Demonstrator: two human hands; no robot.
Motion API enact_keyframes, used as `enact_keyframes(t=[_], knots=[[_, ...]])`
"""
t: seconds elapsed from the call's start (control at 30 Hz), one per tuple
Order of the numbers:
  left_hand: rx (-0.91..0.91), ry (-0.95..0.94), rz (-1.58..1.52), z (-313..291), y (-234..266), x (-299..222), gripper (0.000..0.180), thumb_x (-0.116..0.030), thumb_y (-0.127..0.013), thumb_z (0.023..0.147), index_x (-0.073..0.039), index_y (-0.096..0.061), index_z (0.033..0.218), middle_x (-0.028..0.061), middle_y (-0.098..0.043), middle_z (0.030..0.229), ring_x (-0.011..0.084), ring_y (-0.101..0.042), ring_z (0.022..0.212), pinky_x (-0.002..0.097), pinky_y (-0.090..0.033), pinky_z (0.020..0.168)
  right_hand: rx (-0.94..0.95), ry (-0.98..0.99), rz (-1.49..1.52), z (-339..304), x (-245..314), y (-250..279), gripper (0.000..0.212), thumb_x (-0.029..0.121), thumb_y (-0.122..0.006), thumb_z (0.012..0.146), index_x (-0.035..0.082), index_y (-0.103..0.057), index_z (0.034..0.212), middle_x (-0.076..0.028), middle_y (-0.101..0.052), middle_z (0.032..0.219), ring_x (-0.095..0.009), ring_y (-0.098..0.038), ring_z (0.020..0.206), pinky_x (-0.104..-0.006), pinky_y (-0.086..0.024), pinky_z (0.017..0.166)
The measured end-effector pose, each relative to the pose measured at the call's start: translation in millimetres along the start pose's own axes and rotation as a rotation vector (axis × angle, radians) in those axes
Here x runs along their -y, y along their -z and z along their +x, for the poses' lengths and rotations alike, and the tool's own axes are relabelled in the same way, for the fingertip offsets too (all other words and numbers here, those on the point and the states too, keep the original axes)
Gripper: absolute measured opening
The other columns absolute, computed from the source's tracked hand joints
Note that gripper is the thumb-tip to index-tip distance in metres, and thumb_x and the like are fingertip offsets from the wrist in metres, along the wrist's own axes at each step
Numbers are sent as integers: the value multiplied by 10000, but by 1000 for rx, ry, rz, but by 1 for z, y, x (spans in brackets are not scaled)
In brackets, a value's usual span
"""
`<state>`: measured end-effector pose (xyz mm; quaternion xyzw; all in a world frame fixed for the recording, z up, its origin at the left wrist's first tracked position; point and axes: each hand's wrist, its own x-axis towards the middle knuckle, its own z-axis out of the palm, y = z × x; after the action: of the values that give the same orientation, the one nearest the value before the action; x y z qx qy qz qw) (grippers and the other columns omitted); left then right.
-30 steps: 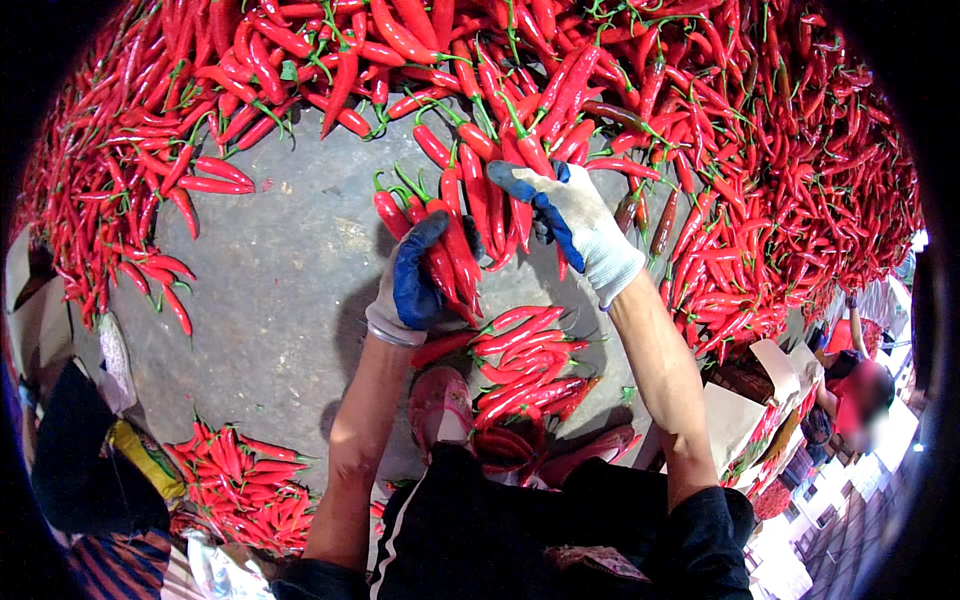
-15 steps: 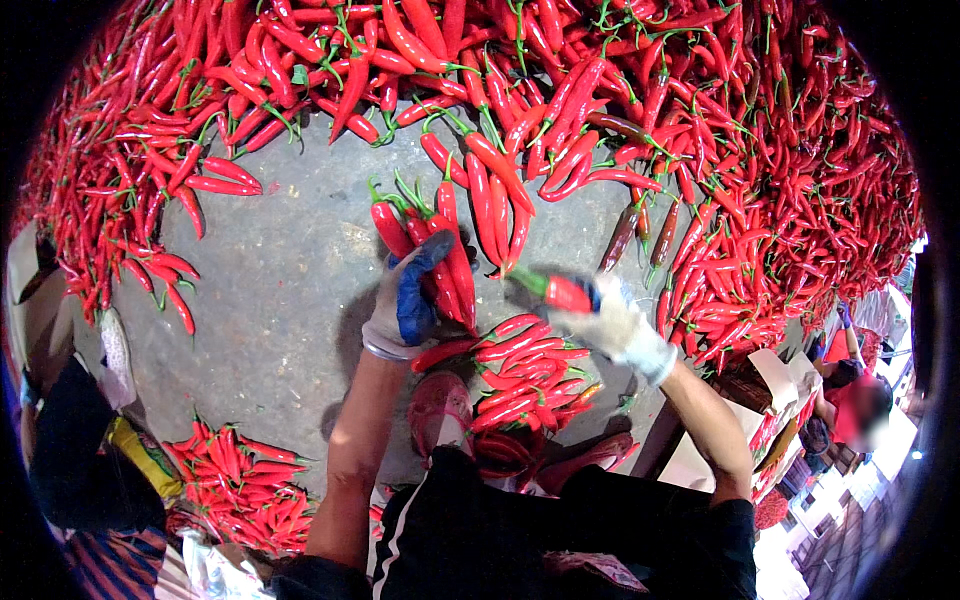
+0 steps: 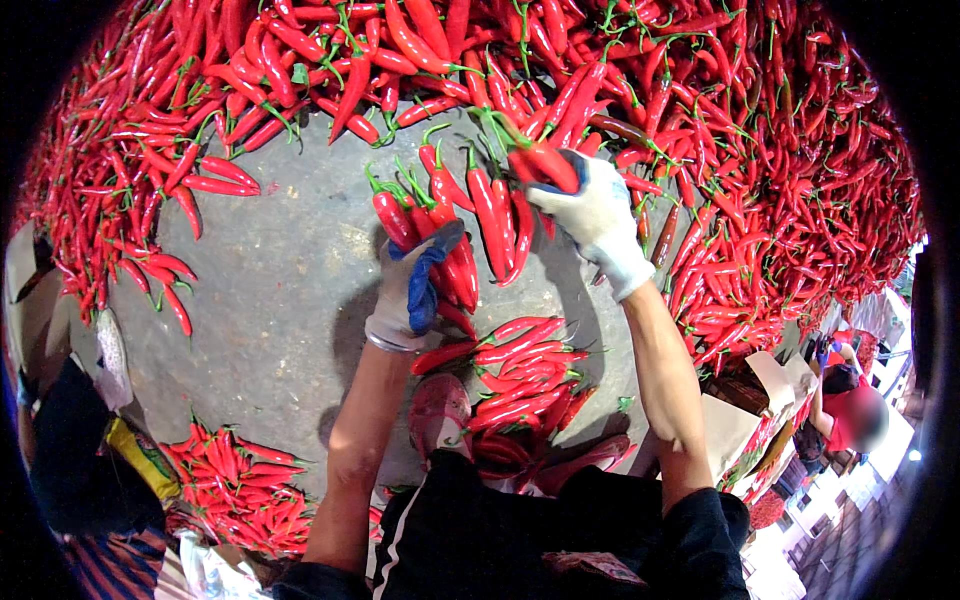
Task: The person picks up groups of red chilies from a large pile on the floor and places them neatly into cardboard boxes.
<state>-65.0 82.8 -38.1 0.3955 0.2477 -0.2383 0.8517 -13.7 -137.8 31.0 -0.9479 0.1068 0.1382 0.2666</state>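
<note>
Grey concrete floor (image 3: 270,300) carries a wide arc of loose red chillies (image 3: 780,170) around the worker. Left hand (image 3: 412,285), in a white and blue glove, is closed around a bunch of chillies (image 3: 445,240), stems up. Right hand (image 3: 595,215), gloved likewise, pinches a single chilli (image 3: 545,162) at the heap's edge. Sorted pile (image 3: 525,375) lies beside the pink shoe (image 3: 437,410); a second pile (image 3: 240,490) lies at lower left. Judgement: sorting is at an early stage; most of the heap remains.
</note>
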Motion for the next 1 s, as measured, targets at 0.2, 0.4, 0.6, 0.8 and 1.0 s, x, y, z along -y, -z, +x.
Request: enact_keyframes(t=[0.2,0.4,0.6,0.8,1.0], knots=[[-25,-82,167,4,-6,-3,238,-55,-703,792,-7,-655,1021,65,-691,937,152,-665,836,300,-536,740,133,-390,915,-42,-54,-10,221,160,-740,769,12,-687,925,3,-616,673,-61,-515,547,-240,-405,511],[-26,-265,1006,5,-30,-1,294,-158,-770,740,-20,-650,971,56,-688,825,128,-648,734,305,-516,676,-115,-196,123,-59,-12,-55,652,429,-712,748,6,-539,1214,-260,-558,1168,-401,-564,1074,-435,-459,911],[106,-200,820,-1,-18,-2,242,-116,-751,753,-48,-645,959,11,-660,832,85,-588,725,281,-501,663,77,-193,685,-62,-13,-64,447,288,-722,801,10,-587,1124,-105,-674,855,-215,-631,754,-350,-495,713],[211,-53,565,-14,-20,-2,295,-65,-735,766,-66,-615,1036,-9,-644,953,81,-595,809,270,-509,707,225,-189,1006,-77,-6,-59,192,147,-644,873,-5,-634,991,-28,-624,859,-94,-546,774,-275,-456,709],[297,-107,626,-21,-29,-12,459,-30,-774,722,-58,-583,1138,30,-645,1066,123,-618,916,309,-524,807,228,-221,1474,-94,-14,-60,329,80,-648,857,-4,-572,1166,-12,-631,1020,-96,-557,875,-279,-469,787]])
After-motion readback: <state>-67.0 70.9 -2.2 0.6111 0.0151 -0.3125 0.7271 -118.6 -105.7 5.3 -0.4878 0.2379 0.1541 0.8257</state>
